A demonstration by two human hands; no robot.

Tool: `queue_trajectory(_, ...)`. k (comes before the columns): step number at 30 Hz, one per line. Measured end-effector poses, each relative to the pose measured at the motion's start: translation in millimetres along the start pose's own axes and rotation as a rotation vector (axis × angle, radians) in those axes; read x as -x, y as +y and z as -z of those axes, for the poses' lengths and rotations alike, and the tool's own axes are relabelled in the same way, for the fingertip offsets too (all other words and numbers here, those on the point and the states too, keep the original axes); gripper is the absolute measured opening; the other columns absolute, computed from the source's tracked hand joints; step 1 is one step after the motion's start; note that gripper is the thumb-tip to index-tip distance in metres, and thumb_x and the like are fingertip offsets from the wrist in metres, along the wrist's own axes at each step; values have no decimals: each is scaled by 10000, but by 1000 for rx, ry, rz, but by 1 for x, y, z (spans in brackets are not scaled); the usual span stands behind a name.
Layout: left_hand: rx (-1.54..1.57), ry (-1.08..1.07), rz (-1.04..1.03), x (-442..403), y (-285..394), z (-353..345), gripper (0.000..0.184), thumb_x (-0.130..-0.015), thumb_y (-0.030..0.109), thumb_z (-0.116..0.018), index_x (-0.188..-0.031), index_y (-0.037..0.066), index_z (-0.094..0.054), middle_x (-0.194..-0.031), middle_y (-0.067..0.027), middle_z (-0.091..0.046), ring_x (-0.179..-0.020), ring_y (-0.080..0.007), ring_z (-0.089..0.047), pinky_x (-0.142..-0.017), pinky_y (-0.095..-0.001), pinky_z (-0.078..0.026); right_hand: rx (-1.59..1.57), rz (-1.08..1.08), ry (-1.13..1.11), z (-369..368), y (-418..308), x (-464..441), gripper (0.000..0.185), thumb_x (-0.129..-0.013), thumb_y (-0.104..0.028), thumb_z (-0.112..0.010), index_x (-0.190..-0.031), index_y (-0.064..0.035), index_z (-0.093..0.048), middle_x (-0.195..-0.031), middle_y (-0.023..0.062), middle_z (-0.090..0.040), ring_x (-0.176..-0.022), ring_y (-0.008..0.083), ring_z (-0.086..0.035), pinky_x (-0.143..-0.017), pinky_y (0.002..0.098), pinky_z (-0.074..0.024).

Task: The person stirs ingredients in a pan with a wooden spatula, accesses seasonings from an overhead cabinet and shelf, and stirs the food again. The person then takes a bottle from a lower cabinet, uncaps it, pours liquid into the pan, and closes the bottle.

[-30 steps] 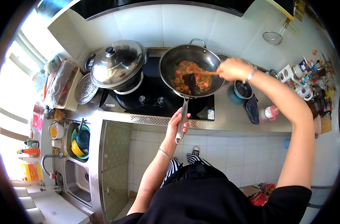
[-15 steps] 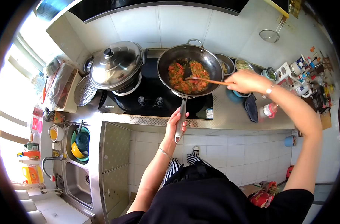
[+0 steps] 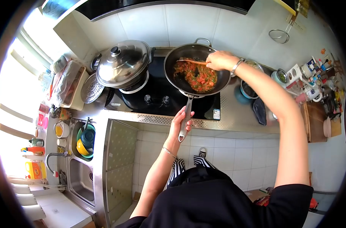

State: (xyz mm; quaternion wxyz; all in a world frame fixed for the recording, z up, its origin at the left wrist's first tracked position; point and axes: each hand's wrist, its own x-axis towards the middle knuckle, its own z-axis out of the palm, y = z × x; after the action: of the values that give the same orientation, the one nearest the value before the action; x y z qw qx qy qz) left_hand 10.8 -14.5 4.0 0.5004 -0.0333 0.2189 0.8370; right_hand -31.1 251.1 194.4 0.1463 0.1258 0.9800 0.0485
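Note:
A dark wok stands on the right side of the black cooktop. My left hand is wrapped round its long grey handle. In the wok lies a chopped red and green mixture that looks like tomato. My right hand is above the wok's right rim, closed on a wooden stirring utensil. The utensil's shaft points left across the back of the food; its tip is at the far left side, and its exact shape is hard to make out.
A large lidded steel pot is on the left burner, beside a perforated steel plate. Right of the wok are a blue-rimmed bowl, a dark cloth and small bowls. A sink is at lower left.
My right hand has moved left and away from me over the wok, bringing the utensil to the back of the food. The food has shifted. My left hand keeps its grip on the handle.

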Motion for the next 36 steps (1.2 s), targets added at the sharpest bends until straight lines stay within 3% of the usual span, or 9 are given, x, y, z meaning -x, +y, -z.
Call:
queue_trajectory(4,-32,-8,6,2,0,-1,467,-926,185,-517,-1361,147,-354,-1078,-116,-573,-639,-119,-498,-475,-186,-429,57,107,162,-54,9,9,240,-795,-255,-594,-860,-45,-691,-834,170,-676,-792,305,-669,-670,419,-528)
queue_trajectory(8,-42,-24,16,-1,1,1,458,-923,180,-516,-1353,151,-362,-1079,-111,-574,-639,-117,-500,-475,-187,-430,136,196,114,-17,41,94,194,-808,-271,-589,-875,-128,-702,-790,104,-671,-791,301,-657,-687,422,-520)
queue_trajectory(12,-47,-15,14,0,1,1,447,-926,176,-504,-1350,155,-366,-1087,-102,-574,-639,-111,-500,-476,-186,-435,192,59,-213,48,26,159,213,-819,-291,-578,-929,-148,-692,-842,86,-675,-851,289,-648,-729,433,-510)
queue_trajectory(17,-33,-7,11,1,0,0,440,-930,181,-501,-1348,150,-367,-1077,-104,-578,-631,-116,-503,-467,-188,-429,126,87,-105,-1,28,94,228,-810,-288,-590,-976,-179,-701,-888,105,-681,-867,288,-648,-767,405,-508)
queue_trajectory(21,-58,15,-5,0,1,0,436,-932,182,-500,-1346,144,-368,-1073,-107,-579,-628,-118,-503,-467,-187,-428,26,-16,-106,32,33,28,233,-835,-300,-593,-1003,-177,-696,-920,89,-685,-872,266,-650,-728,404,-514)
queue_trajectory(24,-36,19,-6,1,0,0,432,-943,162,-472,-1359,119,-361,-1079,-128,-589,-612,-135,-502,-460,-213,-425,95,-63,5,21,32,-14,264,-833,-269,-575,-1002,-97,-684,-974,121,-680,-932,286,-646,-775,401,-515)
queue_trajectory(26,-48,10,-8,2,0,-2,435,-935,187,-498,-1348,134,-371,-1069,-109,-579,-624,-114,-503,-469,-186,-432,144,-124,19,-8,31,-31,283,-847,-340,-587,-1061,-177,-677,-1006,81,-673,-966,281,-629,-781,385,-505)
queue_trajectory(30,-26,14,-3,3,0,-2,437,-938,157,-480,-1357,110,-366,-1079,-132,-587,-615,-138,-502,-459,-211,-428,146,-35,0,-34,48,14,264,-804,-243,-586,-963,-54,-678,-939,143,-679,-903,309,-651,-776,394,-516)
queue_trajectory(36,-32,19,-17,1,-2,-2,448,-936,154,-481,-1364,96,-362,-1066,-138,-593,-616,-140,-511,-459,-216,-435,182,38,-85,43,73,135,185,-794,-262,-604,-912,-160,-704,-854,104,-679,-830,295,-651,-714,419,-508)
